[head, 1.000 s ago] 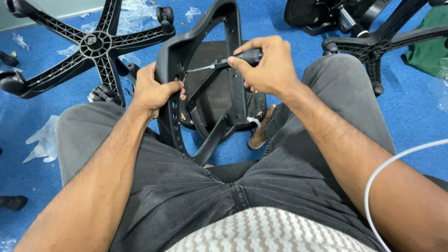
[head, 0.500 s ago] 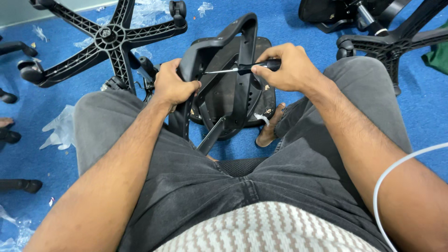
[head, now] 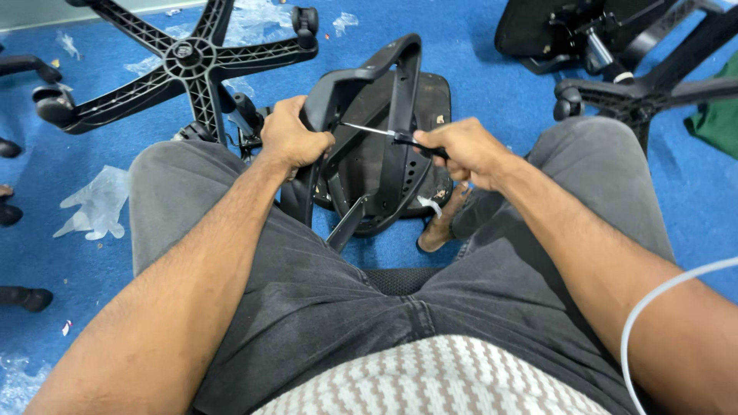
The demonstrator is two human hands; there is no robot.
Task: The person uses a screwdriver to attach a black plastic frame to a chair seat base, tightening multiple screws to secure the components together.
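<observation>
I sit with a black plastic chair frame (head: 400, 92) standing between my knees, over a black seat pan (head: 434, 100) on the floor. My left hand (head: 292, 138) grips the frame's left side near its top bend. My right hand (head: 465, 150) holds a screwdriver (head: 380, 133) by its black handle. The metal shaft points left, and its tip sits at the frame close to my left hand's fingers.
A black five-star chair base (head: 184, 58) with castors lies on the blue carpet at the upper left. More chair parts (head: 607, 54) sit at the upper right. Clear plastic wrapping (head: 96, 204) lies at the left. A white cable (head: 661, 300) crosses my right arm.
The view has shifted, so the chair parts sit further right in the picture. My right hand has dropped lower with the screwdriver, which now slants up to the left. My left hand keeps its grip.
</observation>
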